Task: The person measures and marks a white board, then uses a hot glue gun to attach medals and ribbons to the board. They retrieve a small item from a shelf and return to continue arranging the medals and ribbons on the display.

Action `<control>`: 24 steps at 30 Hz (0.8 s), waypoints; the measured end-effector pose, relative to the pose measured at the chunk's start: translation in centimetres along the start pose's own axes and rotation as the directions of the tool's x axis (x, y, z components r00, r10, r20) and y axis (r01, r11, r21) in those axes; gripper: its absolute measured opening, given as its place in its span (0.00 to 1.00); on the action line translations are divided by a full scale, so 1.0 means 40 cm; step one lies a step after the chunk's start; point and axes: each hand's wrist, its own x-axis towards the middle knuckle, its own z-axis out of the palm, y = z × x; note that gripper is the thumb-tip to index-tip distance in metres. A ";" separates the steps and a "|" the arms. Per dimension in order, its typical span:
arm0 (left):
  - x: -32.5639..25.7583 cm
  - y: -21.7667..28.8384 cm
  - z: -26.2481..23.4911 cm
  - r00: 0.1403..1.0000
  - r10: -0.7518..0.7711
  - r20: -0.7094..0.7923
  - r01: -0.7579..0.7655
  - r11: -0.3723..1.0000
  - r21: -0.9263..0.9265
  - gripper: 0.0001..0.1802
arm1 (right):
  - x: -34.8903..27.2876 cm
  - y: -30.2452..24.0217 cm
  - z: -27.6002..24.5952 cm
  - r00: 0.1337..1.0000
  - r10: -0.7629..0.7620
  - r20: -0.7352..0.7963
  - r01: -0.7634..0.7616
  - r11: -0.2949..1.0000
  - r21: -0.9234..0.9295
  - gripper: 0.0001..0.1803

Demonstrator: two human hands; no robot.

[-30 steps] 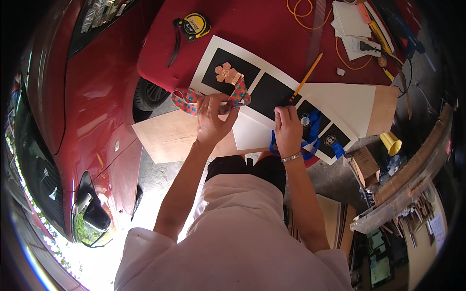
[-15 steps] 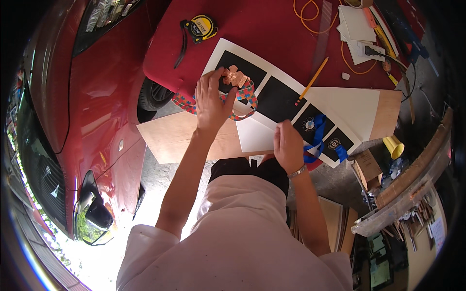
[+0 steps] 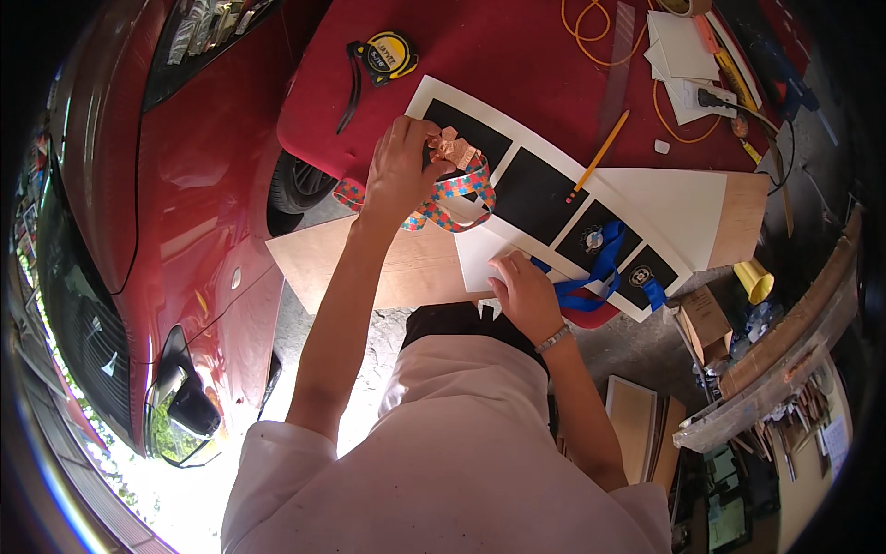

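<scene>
The left hand (image 3: 399,175) reaches out over the red table (image 3: 517,55) with its fingers closed around a small copper-coloured cut-out piece (image 3: 452,148), and a checked ribbon (image 3: 443,198) of pink, blue and yellow loops below that hand and across the printed sheet. The right hand (image 3: 524,294) lies flat, fingers spread and gripping nothing, pressing on a white paper piece (image 3: 480,258) at the near edge of the table, just beside a blue lanyard (image 3: 591,277) that curls over two round badges. The long white sheet with black squares (image 3: 540,189) runs slantwise across the table, its near end overhanging the edge. A thin plywood board (image 3: 406,268) juts out past the table's edge toward the red car (image 3: 157,185), which stands close along the person's left, leaving only a narrow strip of concrete floor between. A second plywood panel (image 3: 738,217) lies under a white sheet at the right. A yellow pencil (image 3: 598,157) rests on the printed sheet, a yellow and black tape measure (image 3: 388,55) sits near the far left corner, and an orange cord (image 3: 600,28) loops at the far side. Off the right edge stands a yellow funnel (image 3: 755,280) among boxes; what those boxes hold cannot be made out
</scene>
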 end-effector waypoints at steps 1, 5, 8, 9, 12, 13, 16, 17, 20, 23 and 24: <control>0.004 0.000 -0.001 1.000 -0.005 0.013 0.005 1.000 0.011 0.27 | 0.001 0.000 0.002 1.000 0.008 0.003 -0.008 1.000 0.008 0.14; 0.007 0.011 -0.008 0.999 0.034 0.001 -0.034 0.999 0.035 0.29 | 0.006 -0.001 0.010 1.000 0.010 -0.024 -0.009 1.000 0.007 0.13; 0.008 0.018 -0.025 0.989 0.142 0.038 -0.145 0.984 0.106 0.31 | 0.008 -0.004 0.013 0.999 0.009 -0.043 -0.009 1.000 0.009 0.11; 0.015 0.018 -0.030 0.983 0.175 0.061 -0.182 0.975 0.130 0.31 | 0.008 -0.004 0.013 0.998 0.005 -0.062 -0.004 1.000 0.012 0.10; 0.052 0.013 -0.043 0.948 0.293 0.121 -0.310 0.937 0.161 0.30 | 0.009 -0.004 0.014 0.997 -0.001 -0.077 0.002 1.000 0.009 0.09; 0.066 0.010 -0.047 0.929 0.341 0.146 -0.362 0.920 0.150 0.28 | 0.010 -0.003 0.014 0.998 0.001 -0.069 0.000 1.000 0.015 0.09; 0.100 0.003 -0.061 0.858 0.427 0.287 -0.480 0.865 0.146 0.25 | 0.010 -0.001 0.016 0.996 0.000 -0.091 0.003 1.000 0.031 0.08; 0.110 0.002 -0.064 0.828 0.443 0.344 -0.514 0.846 0.146 0.24 | 0.010 0.001 0.017 0.996 0.000 -0.092 0.003 1.000 0.029 0.07; 0.142 0.003 -0.064 0.755 0.509 0.415 -0.602 0.789 0.128 0.19 | 0.010 0.003 0.020 0.995 0.002 -0.097 0.002 0.999 0.038 0.07; 0.166 0.010 -0.056 0.708 0.569 0.419 -0.659 0.745 0.102 0.17 | 0.009 0.007 0.024 0.994 0.000 -0.113 0.007 0.998 0.067 0.07; 0.171 0.012 -0.055 0.699 0.572 0.429 -0.667 0.738 0.103 0.17 | 0.009 0.009 0.025 0.993 -0.001 -0.122 0.010 0.997 0.075 0.07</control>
